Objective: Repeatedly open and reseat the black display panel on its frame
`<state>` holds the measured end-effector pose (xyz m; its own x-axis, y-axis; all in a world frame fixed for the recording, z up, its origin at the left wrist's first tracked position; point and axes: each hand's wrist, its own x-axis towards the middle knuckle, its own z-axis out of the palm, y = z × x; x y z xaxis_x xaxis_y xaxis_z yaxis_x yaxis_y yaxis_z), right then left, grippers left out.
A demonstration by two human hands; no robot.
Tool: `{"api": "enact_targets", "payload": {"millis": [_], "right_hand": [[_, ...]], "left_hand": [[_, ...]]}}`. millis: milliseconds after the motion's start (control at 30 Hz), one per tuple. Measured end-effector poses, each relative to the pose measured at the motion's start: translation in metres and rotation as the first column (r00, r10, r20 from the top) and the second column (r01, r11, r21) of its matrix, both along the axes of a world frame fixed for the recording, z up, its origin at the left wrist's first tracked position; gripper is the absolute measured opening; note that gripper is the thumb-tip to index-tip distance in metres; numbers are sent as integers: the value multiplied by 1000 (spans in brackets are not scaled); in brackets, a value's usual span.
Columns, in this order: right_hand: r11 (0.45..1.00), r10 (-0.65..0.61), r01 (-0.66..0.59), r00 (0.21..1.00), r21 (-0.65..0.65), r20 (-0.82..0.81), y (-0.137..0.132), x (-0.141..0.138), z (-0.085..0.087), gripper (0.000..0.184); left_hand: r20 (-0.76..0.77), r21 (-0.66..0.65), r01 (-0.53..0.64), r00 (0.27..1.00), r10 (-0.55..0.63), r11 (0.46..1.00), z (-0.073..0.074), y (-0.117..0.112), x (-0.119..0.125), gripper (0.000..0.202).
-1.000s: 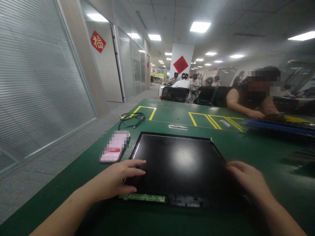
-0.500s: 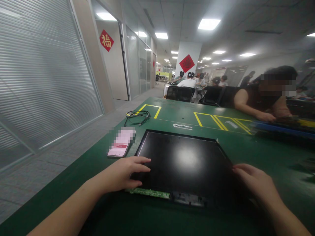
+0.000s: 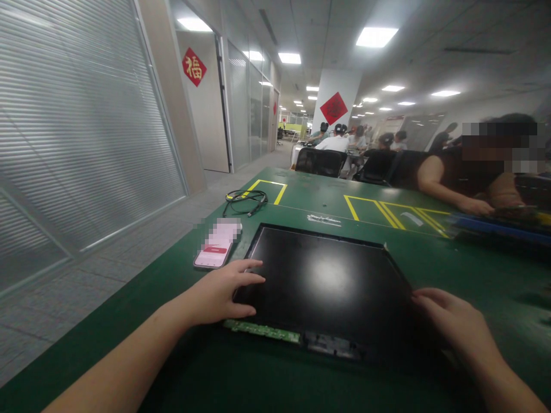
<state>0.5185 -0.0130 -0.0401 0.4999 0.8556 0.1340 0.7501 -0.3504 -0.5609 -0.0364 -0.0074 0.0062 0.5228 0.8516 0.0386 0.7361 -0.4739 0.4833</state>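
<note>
A flat black display panel (image 3: 297,275) lies face up on the green table, a bright glare spot on its glass. Along its near edge shows a strip of green circuit board (image 3: 264,331), beside a dark, partly bare frame section. My left hand (image 3: 219,289) reaches over the panel's left edge, fingers and thumb spread; whether the fingertips touch the glass I cannot tell. At the right edge, my right hand (image 3: 451,318) has its fingers closed together on the rim, with the thumb largely hidden.
A phone (image 3: 215,246) with a lit screen lies left of the panel. Behind it are a coiled black cable (image 3: 247,201) and a crumpled whitish strip (image 3: 323,219). Yellow tape (image 3: 365,198) marks the table (image 3: 301,198). Across on the right, a person (image 3: 473,166) works near a blue tray (image 3: 495,226).
My left hand has slid slightly toward the panel's far side along the left edge. My right hand stays at the right rim. The whole view has shifted a little.
</note>
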Motion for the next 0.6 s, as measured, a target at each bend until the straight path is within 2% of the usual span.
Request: {"api": "enact_targets", "payload": {"millis": [267, 400, 600], "right_hand": [[1000, 9, -10, 999, -21, -51, -1, -3, 4, 37], [1000, -5, 4, 998, -26, -55, -1, -6, 6, 38], [999, 17, -19, 999, -29, -48, -2, -3, 5, 37]], "left_hand": [[-33, 60, -269, 962, 271, 961, -22, 8, 2, 61], [-12, 2, -301, 954, 301, 954, -30, 11, 0, 66], [108, -40, -343, 932, 345, 938, -30, 15, 2, 56]]}}
